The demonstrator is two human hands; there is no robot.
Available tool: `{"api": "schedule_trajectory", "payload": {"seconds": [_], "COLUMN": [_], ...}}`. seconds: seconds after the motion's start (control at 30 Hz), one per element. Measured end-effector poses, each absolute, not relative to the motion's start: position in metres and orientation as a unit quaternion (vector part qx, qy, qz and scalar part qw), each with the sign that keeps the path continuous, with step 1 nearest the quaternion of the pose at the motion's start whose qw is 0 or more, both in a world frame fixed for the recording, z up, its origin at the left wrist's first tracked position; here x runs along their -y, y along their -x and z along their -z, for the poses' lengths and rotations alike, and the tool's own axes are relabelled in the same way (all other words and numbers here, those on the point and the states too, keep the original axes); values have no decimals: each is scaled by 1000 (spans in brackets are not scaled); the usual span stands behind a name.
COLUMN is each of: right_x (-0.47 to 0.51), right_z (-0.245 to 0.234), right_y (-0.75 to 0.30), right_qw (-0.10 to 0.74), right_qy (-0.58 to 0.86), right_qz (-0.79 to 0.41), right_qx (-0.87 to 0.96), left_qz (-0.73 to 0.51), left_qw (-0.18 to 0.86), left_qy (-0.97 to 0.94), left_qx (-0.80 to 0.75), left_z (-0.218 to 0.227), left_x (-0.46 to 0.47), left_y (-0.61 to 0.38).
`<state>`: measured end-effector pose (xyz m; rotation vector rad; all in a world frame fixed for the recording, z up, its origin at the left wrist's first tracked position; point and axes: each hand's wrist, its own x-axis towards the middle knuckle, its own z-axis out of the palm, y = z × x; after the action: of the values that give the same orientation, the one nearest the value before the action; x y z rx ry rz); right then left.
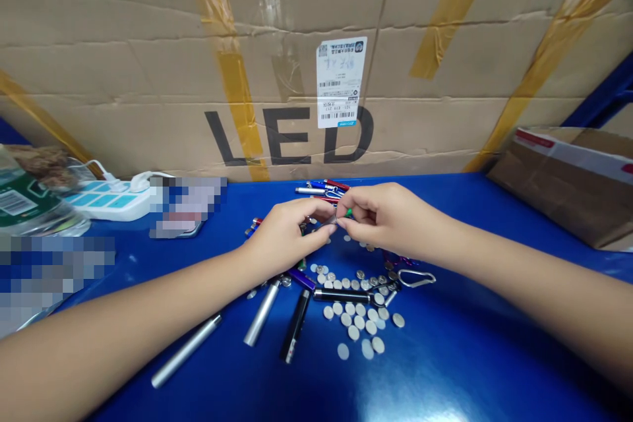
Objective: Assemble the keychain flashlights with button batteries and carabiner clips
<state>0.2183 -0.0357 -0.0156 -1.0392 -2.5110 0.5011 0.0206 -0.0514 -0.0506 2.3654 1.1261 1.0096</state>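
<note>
My left hand (289,234) and my right hand (383,217) meet over the blue table (445,356), fingers pinched together on a small thin part (332,222). A bit of green (349,213) shows at my right fingertips. Below the hands lie several silver button cells (359,323), a black pen-shaped light (295,325), another black one (341,295), two silver tubes (262,312) (186,350) and a silver carabiner clip (416,278). More coloured pen lights (324,188) lie beyond the hands.
A big cardboard box (297,46) marked LED with a white label (341,81) walls off the back. A white and blue power strip (109,200) and a plastic bottle (30,201) stand at left. Another carton (568,178) lies at right.
</note>
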Motion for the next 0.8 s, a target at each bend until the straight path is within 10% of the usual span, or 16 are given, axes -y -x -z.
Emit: {"api": "schedule_trajectory", "payload": {"seconds": [0.8], "right_x": [33], "right_z": [9], "right_y": [-226], "right_qw": [176], "right_qy": [303], "right_qz": [-74], "right_qx": [934], "left_qz": [-364], "left_qw": [183], "left_qy": [-822], "left_qx": [-397], "left_z": [51], "left_x": [51], "left_y": [-22]}}
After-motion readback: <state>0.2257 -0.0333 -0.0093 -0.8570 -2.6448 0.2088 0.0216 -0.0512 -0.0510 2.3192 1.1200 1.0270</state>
